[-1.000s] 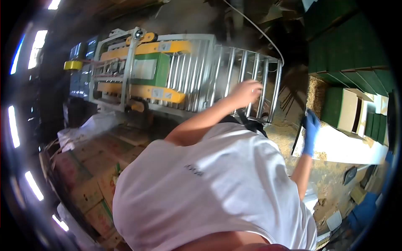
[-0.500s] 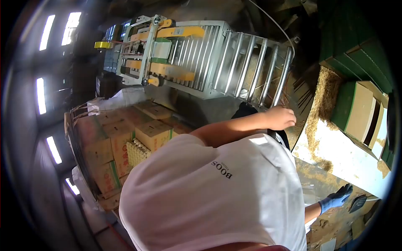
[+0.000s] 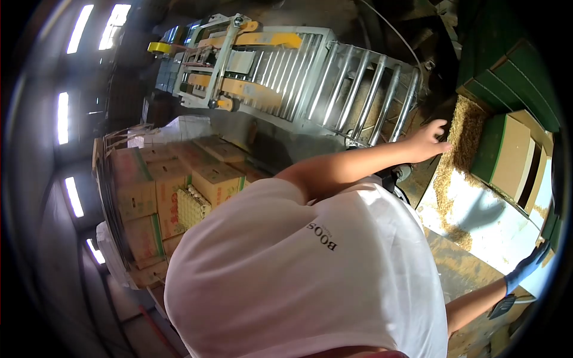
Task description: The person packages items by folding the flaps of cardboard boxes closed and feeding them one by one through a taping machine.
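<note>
My left hand (image 3: 427, 142), bare, hangs in the air between the roller conveyor (image 3: 370, 89) and a white tabletop (image 3: 477, 203) strewn with brown husks. Its thumb and fingers are apart, and nothing is in them. In a blue glove, my right hand (image 3: 524, 269) reaches toward the near right edge of that tabletop, fingers stretched out with no object visible in them. Whether its fingertips touch anything there, I cannot tell. Between and beyond both hands, an open green carton (image 3: 492, 149) with tan flaps lies on the tabletop.
Green cartons (image 3: 513, 77) are stacked at the upper right. A taping machine with yellow side belts (image 3: 268, 39) stands at the conveyor's far end. On the left are stacked brown cartons (image 3: 134, 200) and an egg tray (image 3: 192, 207). A dark object (image 3: 501, 306) lies below my gloved hand.
My left hand has moved right, away from the conveyor's end, and its fingers have spread. My gloved hand swung back and down, then out right to the tabletop's edge. The view has turned.
</note>
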{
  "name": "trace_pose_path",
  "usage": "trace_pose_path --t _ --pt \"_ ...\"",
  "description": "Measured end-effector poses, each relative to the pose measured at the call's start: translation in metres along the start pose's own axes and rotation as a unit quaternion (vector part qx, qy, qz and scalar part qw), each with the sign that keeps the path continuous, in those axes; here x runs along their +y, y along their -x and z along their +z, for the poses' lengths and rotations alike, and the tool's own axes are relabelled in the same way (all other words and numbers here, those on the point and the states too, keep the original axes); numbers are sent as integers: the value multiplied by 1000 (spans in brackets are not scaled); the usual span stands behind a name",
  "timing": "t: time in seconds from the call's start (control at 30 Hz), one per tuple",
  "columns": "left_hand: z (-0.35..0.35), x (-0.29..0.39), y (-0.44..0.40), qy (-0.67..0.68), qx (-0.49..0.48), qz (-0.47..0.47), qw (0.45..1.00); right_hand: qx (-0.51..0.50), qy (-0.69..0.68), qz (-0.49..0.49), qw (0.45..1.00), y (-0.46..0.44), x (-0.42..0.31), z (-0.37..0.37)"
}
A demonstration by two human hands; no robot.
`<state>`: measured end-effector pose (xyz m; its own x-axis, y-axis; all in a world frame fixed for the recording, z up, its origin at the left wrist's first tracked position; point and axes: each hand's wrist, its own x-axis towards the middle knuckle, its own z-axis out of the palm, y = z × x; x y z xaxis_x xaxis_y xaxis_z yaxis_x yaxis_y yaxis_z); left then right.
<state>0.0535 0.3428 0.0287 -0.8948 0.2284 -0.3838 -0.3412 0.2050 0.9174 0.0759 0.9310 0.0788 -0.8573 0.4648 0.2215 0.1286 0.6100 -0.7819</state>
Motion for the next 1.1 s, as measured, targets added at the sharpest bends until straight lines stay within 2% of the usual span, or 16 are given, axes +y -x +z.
trace_pose_path --t 0.07,0.17,0.23,0.27,0.37,0.4,0.43,0.5,0.63,0.73,0.8,0.9,0.93,1.0,1.07,1.1 --pt "28 3 -34 83 14 24 996 -19 -17 34 999 -28 5 -2" --pt "48 50 -50 98 41 14 994 -55 -69 77 993 -56 1 15" --pt "56 88 -39 160 19 -23 987 -156 -117 84 977 -62 11 50" --pt "66 75 -56 175 -2 5 985 -211 -146 94 962 -62 15 57" --pt "85 78 -71 233 -207 34 950 -312 -221 127 915 -49 -15 59" --pt "90 94 -70 266 -147 -115 946 -335 -252 153 895 -50 -20 59" --pt "101 89 -85 296 -116 -164 934 -353 -275 182 876 -51 -27 57" --pt "120 86 -97 324 -156 -165 918 -383 -277 266 840 -52 -71 40" --pt "137 106 -104 169 -117 -135 969 -397 -86 239 882 -58 -86 62" --pt "155 73 -145 221 -81 -86 968 -289 -218 281 889 -76 -66 85" --pt "156 75 -150 208 -66 -101 971 -158 -246 242 925 -79 -60 99" --pt "150 78 -151 227 -65 -128 963 37 -296 178 937 -85 -56 126" --pt "147 82 -149 224 -83 -127 963 127 -298 121 938 -84 -53 138" --pt "146 82 -145 210 -83 -116 967 236 -226 -29 945 -77 -50 153" --pt "148 72 -148 225 -96 -115 963 234 -154 -169 945 -72 -51 160" --pt "150 65 -150 244 -94 -112 959 229 -49 -214 948 -73 -56 162"
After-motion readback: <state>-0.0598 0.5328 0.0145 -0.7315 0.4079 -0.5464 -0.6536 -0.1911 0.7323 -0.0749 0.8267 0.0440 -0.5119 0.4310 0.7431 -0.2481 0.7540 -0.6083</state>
